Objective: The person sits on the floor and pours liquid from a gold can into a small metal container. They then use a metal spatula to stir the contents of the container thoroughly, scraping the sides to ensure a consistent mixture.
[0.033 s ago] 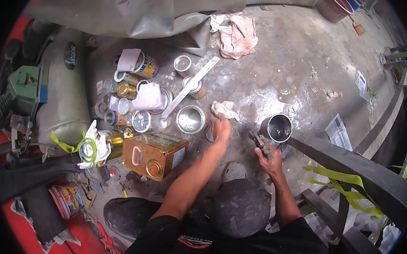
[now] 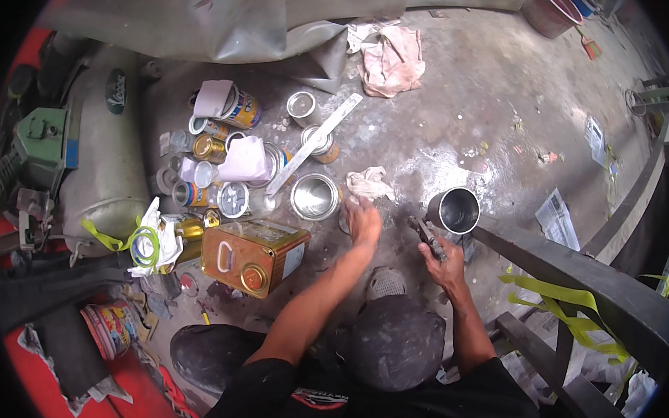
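Note:
My left hand [image 2: 364, 223] is low over the floor, fingers loosely apart, just on the near side of a crumpled pale cloth [image 2: 370, 182]. Partly hidden beside its fingers is a small round object [image 2: 343, 222] whose kind I cannot make out. An open silver can [image 2: 314, 197] stands to the left of that hand. My right hand [image 2: 446, 263] is wrapped round a dark, narrow metal tool [image 2: 427, 239]; its kind is unclear. Just beyond that tool an open metal cup [image 2: 458, 210] with a dark inside stands on the floor.
A long pale strip [image 2: 315, 143] lies slanted across several paint cans. A large rectangular tin [image 2: 253, 256] is near my left forearm. The grey tank [image 2: 112, 149] stands farther left. Dark metal frame bars [image 2: 584, 266] with yellow-green tape are at right; a pink cloth [image 2: 392, 61] lies far ahead.
My left hand has come off the crumpled cloth and drawn slightly back toward me. The cloth has spread a little and stays on the floor. My right hand looks unchanged.

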`<state>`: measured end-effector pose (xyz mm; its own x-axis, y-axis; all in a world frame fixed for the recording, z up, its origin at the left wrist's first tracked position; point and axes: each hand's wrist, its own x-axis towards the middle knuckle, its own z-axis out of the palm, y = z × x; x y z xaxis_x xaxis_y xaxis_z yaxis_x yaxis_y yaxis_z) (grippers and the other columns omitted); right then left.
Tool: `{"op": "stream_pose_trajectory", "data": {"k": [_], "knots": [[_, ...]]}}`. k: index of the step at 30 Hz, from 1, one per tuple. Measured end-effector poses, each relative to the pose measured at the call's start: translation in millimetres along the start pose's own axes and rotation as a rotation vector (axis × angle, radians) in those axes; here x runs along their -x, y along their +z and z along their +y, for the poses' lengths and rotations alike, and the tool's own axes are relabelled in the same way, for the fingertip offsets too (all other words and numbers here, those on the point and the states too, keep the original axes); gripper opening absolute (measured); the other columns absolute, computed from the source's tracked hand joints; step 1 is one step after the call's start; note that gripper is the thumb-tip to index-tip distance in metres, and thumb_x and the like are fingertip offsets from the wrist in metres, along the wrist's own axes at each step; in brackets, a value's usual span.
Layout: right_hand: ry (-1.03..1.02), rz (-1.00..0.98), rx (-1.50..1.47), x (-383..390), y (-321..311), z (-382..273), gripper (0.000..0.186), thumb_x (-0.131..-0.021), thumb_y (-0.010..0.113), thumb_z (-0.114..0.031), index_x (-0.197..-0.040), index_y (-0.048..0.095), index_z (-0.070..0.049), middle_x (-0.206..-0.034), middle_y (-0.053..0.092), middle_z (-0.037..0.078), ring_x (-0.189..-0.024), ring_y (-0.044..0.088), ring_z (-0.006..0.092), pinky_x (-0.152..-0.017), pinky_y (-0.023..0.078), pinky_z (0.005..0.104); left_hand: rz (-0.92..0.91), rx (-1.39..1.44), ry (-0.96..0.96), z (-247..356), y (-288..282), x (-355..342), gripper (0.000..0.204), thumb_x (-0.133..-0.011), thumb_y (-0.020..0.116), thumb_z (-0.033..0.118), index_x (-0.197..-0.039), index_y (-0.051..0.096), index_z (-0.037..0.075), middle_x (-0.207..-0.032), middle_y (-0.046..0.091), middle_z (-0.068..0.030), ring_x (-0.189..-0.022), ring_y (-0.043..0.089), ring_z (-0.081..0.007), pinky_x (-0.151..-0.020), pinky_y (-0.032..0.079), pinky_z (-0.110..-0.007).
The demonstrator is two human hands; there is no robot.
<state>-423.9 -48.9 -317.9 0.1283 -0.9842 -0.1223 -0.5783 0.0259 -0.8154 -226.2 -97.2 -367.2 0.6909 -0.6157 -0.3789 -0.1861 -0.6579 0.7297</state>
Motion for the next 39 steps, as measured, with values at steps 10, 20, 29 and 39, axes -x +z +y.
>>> {"op": "stream_pose_trajectory", "data": {"k": [10, 20, 29, 39], "knots": [[-0.114, -0.189, -0.03, -85.4, 67.5, -23.7, 0.052, -0.086, 0.071, -0.046, -0.113, 0.07, -0.002, -0.098, 0.07, 0.025, -0.092, 0.07, 0.0383, -0.079, 0.054, 0.042, -0.152, -0.593, 0.496, -86.7, -52.1, 12.9, 0.06, -0.079, 0.076, 0.024, -0.13, 0.049, 0.006, -0.142, 0.037, -0.0205, -0.128, 0.039, -0.0399, -0.108, 0.031, -0.051], [0.096, -0.412, -0.001, -102.5, 97.3, -9.7, 0.064, -0.083, 0.071, -0.054, -0.118, 0.069, -0.001, -0.095, 0.072, 0.024, -0.093, 0.071, 0.0348, -0.085, 0.052, 0.0395, -0.076, -0.57, 0.357, -66.4, -29.6, 7.5, 0.056, -0.07, 0.085, 0.035, -0.111, 0.056, 0.011, -0.126, 0.049, -0.0172, -0.117, 0.047, -0.0349, -0.1, 0.036, -0.048], [0.039, -0.274, -0.119, -87.7, 88.5, -11.5, 0.087, -0.066, 0.086, -0.044, -0.135, 0.055, 0.0, -0.123, 0.063, 0.027, -0.115, 0.062, 0.0366, -0.098, 0.047, 0.0417, 0.015, -0.616, 0.323, -68.2, -49.9, 13.2, 0.068, -0.06, 0.085, 0.042, -0.109, 0.057, 0.003, -0.105, 0.063, -0.0172, -0.107, 0.057, -0.033, -0.1, 0.036, -0.045], [0.081, -0.101, -0.284, -63.3, 58.7, 10.0, 0.057, -0.085, 0.072, -0.03, -0.129, 0.058, 0.004, -0.122, 0.063, 0.026, -0.114, 0.061, 0.0353, -0.097, 0.047, 0.0397, 0.076, -0.24, 0.891, 57.6, -92.2, 49.8, 0.066, -0.065, 0.083, 0.034, -0.122, 0.061, 0.009, -0.123, 0.058, -0.0163, -0.11, 0.056, -0.0349, -0.095, 0.04, -0.047]]}}
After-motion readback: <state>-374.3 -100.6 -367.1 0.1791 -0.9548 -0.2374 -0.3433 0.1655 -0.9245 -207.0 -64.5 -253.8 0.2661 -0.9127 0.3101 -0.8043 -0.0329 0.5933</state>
